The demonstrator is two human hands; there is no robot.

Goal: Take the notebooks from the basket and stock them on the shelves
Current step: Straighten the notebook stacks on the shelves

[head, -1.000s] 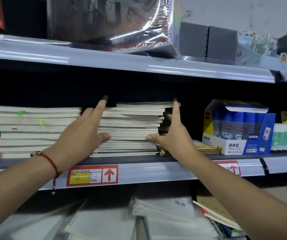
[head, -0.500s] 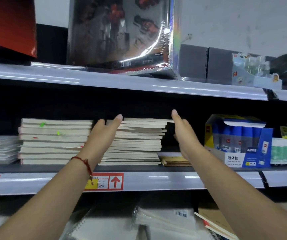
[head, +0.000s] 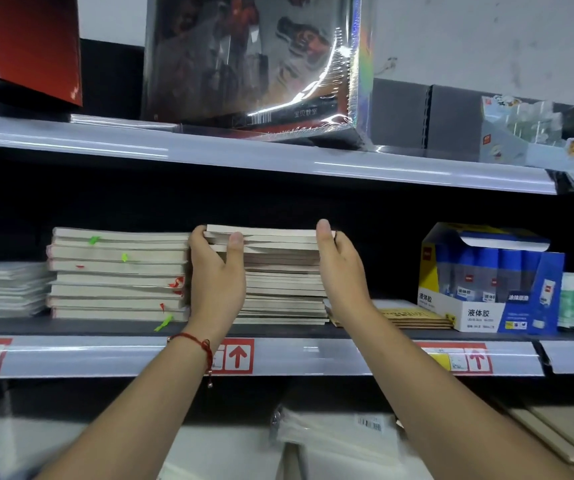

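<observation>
Left hand [head: 217,271]: it grips the left end of the middle notebook stack [head: 283,275], near the top; the thumb lies on the front edges and the fingers curl around the top left corner.
Right hand [head: 342,268]: it is at the right end of the same stack, thumb up at the top right corner. The other fingers are hidden behind the stack, so I cannot tell if they curl on it or lie flat.
Middle notebook stack: it stands on the middle shelf [head: 278,329], between the two hands, at about 12 o'clock from the wrists. The upper notebooks are a little shifted against the lower ones.
Left notebook stack [head: 115,273]: at 9 o'clock from the left hand, just beside it, with small green and red tags that stick out of the pages.
Thin yellow notebooks [head: 413,317]: a low pile, lying flat at 3 o'clock from the middle stack, beside its base.
Blue glue box [head: 486,278]: at 3 o'clock, further right on the same shelf, open at the top.
Red bracelet [head: 197,342]: on the left wrist.
Red arrow label [head: 237,356]: on the shelf's front strip, at 6 o'clock from the left hand.
Shiny wrapped box [head: 254,60]: on the upper shelf, at 12 o'clock.
</observation>
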